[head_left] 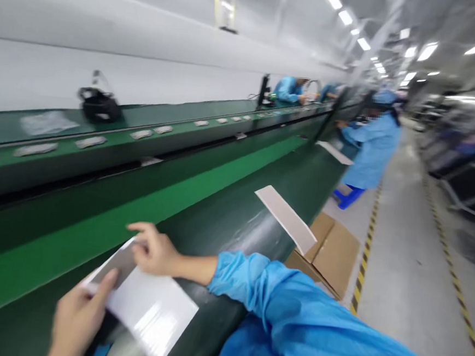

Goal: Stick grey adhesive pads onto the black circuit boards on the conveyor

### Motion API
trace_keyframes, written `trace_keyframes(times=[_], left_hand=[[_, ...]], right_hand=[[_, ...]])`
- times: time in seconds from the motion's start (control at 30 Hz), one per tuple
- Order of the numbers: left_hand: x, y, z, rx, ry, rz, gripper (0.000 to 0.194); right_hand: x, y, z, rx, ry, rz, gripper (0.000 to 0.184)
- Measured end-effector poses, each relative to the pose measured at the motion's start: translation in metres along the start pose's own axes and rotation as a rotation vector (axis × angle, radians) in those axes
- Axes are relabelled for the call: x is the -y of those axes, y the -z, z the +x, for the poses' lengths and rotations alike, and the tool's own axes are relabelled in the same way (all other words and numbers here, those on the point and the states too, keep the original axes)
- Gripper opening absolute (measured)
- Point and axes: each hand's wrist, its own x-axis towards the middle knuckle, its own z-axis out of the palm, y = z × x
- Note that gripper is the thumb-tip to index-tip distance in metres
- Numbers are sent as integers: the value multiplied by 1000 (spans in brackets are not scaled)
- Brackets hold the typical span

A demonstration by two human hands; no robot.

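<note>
My left hand (81,311) grips a white glossy sheet (155,308) by its near left side, with the thumb lying on top. A grey band (122,267) runs along the sheet's far left part. At the upper corner, my right hand (155,251) has its thumb and curled fingers on the sheet, while the index finger sticks out past the edge. Its grip is partly hidden and slightly blurred. The sheet is tilted just over the dark green bench (212,231).
A pale strip (286,217) lies across the bench edge, above a cardboard box (334,251). Small grey pieces (90,142) line the green ledge, with a black device (99,105) and a clear plastic bag (48,123) behind. Co-workers in blue (372,139) sit farther along.
</note>
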Motion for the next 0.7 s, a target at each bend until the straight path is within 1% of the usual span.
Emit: trace_keyframes(times=[0.07,0.1,0.13,0.17,0.27,0.33,0.5,0.57,0.63,0.7], left_hand=[[-10,0,-22,65,-95,-218,74],[-14,-1,-28,102,-140,-308,72],[-16,-3,-30,111,-174,-376,72],[-16,-5,-30,123,-205,-424,70],[-7,-10,-26,120,-243,-488,63],[-1,-14,-27,126,-258,-522,58],[2,-19,-34,172,-289,-624,55],[3,-20,-35,221,-306,-669,58],[3,-21,-36,288,-334,-737,68],[4,-20,-37,337,-349,-790,73]], right_hand=[[9,1,-11,-24,-28,30,56],[11,3,-14,-63,-27,43,53],[12,4,-16,-92,-13,58,52],[11,5,-16,-87,12,74,50],[8,8,-17,-55,80,108,48],[7,9,-20,-47,90,118,47],[4,11,-26,-78,1,196,49],[3,13,-25,-109,-44,270,53],[2,15,-22,-139,-81,338,58],[3,16,-22,-137,-105,359,61]])
